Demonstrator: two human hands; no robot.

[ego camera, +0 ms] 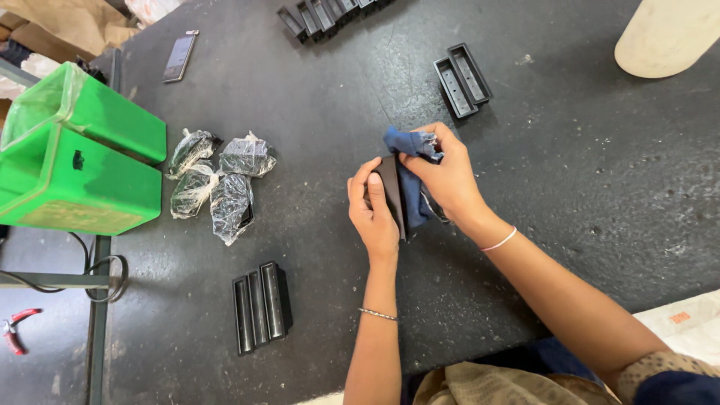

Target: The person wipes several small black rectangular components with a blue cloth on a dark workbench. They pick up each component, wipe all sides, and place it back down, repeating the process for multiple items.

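Observation:
My left hand grips a narrow black plastic part, held upright on edge above the dark table. My right hand holds a blue cloth and presses it against the part's right face. The cloth hangs down between my two hands. Both wrists carry thin bangles.
Three black parts lie side by side near the table's front. Two more black trays sit at the back right, and a row of others at the far edge. Several plastic-wrapped bundles lie left of centre. A green bin stands at left, a phone behind it.

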